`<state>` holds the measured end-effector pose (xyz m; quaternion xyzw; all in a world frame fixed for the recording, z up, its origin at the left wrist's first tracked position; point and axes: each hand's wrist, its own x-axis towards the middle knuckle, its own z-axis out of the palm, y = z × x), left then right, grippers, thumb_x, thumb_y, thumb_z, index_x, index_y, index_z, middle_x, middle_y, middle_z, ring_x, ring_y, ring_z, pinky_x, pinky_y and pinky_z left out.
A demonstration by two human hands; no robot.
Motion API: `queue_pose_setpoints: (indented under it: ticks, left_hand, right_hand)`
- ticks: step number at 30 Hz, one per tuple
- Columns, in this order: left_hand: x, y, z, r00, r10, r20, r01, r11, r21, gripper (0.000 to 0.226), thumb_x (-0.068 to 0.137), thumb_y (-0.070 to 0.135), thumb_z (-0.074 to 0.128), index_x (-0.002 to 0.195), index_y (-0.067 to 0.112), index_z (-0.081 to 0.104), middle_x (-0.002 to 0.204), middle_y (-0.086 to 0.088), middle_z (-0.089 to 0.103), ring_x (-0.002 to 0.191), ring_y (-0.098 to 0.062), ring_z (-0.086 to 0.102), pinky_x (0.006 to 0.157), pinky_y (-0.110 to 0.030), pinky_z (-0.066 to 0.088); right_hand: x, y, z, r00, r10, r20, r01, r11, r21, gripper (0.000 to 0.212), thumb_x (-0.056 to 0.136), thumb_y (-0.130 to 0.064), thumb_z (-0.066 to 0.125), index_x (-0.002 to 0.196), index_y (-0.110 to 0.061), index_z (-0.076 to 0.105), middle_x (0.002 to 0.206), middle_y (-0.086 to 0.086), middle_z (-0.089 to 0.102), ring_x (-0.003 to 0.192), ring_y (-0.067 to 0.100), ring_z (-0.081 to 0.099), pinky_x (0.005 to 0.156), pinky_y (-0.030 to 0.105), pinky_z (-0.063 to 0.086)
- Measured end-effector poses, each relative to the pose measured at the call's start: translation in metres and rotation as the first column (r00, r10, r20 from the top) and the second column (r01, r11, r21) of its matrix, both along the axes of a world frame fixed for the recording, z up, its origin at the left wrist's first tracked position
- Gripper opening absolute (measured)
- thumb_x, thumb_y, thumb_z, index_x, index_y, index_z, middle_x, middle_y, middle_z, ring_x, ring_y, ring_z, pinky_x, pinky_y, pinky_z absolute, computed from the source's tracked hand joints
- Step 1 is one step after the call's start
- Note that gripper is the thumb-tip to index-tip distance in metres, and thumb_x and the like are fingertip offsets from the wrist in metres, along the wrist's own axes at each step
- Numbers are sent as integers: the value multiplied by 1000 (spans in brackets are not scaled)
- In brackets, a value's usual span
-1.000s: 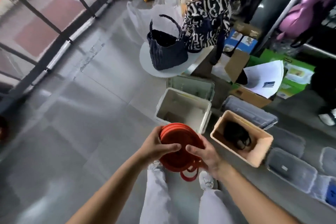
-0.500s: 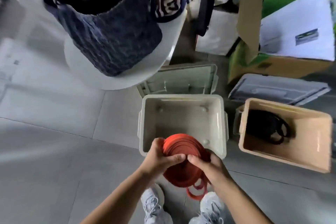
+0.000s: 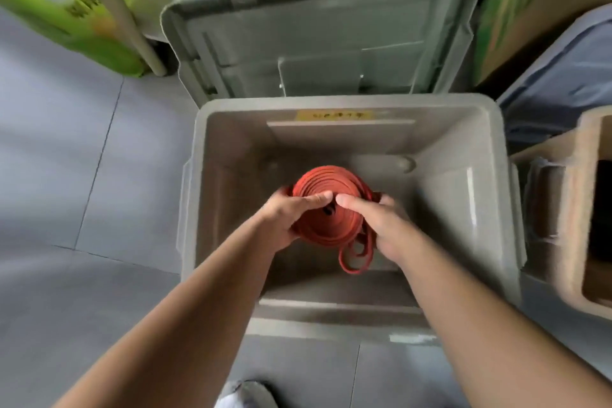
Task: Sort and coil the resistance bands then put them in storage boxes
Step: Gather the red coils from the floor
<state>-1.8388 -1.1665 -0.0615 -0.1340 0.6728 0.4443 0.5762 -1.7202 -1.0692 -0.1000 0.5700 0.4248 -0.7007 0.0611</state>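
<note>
floor (image 3: 59,159): grey tiles, thin dark seams | top left: blurred green carton (image 3: 66,20) beside pale post (image 3: 118,20)

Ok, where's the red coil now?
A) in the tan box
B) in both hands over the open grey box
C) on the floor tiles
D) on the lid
B: left hand and right hand grip the red coil, framed by the grey box walls.

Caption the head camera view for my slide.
Left hand and right hand hold a coiled red rubber resistance band over an open grey plastic storage box, grey lid beyond it.
</note>
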Motion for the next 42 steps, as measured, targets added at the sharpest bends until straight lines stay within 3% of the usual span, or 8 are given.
queue_pose_setpoints:
  ticks: [4, 6, 9, 14, 17, 23, 29, 42]
  left_hand:
    - [0, 2, -47, 997, -20, 79, 19, 1000, 13, 45, 81, 14, 69, 122, -3, 58, 103, -13, 67, 83, -19, 66, 86, -35, 53]
    - [1, 2, -64, 980, -138, -143, 125, 988, -95, 62, 77, 22, 75, 131, 2, 50, 123, -11, 60, 106, -23, 61, 100, -38, 45]
    - [-2, 4, -74, 723, -508, -468, 328, 849, -414, 79, 71, 48, 76, 134, 11, 44, 136, -8, 50, 126, -24, 47, 108, -31, 34]
    - [-4, 7, -52, 615, -673, -411, 461, 730, -505, 101, 77, 54, 68, 150, 11, 13, 153, -13, 26, 140, -27, 26, 114, -36, 24]
    - [6, -5, -12, 578, -695, -426, 485, 713, -505, 81, 81, 53, 62, 141, 10, 32, 141, -16, 43, 132, -30, 38, 102, -33, 34]
    - [33, -54, 109, 543, -749, -380, 534, 657, -532, 53, 85, 42, 55, 132, 17, 48, 128, -10, 44, 103, -26, 55, 84, -28, 44]
    - [71, -81, 302, 402, -822, -402, 655, 565, -501, 42, 85, 30, 62, 122, 12, 58, 122, -13, 56, 102, -27, 60, 80, -24, 41]
    - [298, -19, 622, -254, -749, -612, 886, 74, -458, 28, 87, 25, 62, 107, 5, 62, 103, -12, 65, 96, -30, 61, 76, -30, 44]
  right_hand:
    - [-3, 5, -38, 990, 51, 134, -66, 992, 109, 94, 33, -55, 81, 112, -9, 60, 111, 10, 67, 99, 26, 65, 93, 43, 51]
    - [-6, 6, -49, 959, 184, 215, -227, 955, 193, 98, 45, -59, 80, 126, -9, 55, 125, 11, 61, 112, 27, 59, 97, 41, 48]
    - [-10, 8, -58, 907, 290, 305, -378, 879, 289, 95, 60, -62, 75, 134, -9, 46, 136, 11, 51, 124, 28, 49, 103, 42, 41]
    - [0, 13, -25, 761, 361, 539, -581, 748, 319, 110, 64, -67, 71, 144, -9, 23, 150, 17, 29, 138, 33, 27, 109, 40, 27]
    - [14, 11, 15, 738, 380, 558, -603, 743, 291, 95, 71, -59, 69, 143, -13, 28, 142, 17, 37, 132, 33, 36, 102, 38, 33]
    - [60, -18, 146, 783, 380, 493, -606, 643, 468, 47, 82, -34, 65, 122, -12, 53, 134, 12, 39, 126, 30, 38, 96, 34, 37]
    - [155, -48, 337, 793, 337, 507, -590, 629, 505, 44, 84, -28, 64, 124, -11, 53, 143, 12, 30, 133, 31, 29, 97, 41, 40]
    - [464, -192, 639, 894, -168, 416, -110, 816, 567, 23, 74, -8, 77, 94, 1, 69, 104, 21, 61, 107, 36, 56, 88, 35, 42]
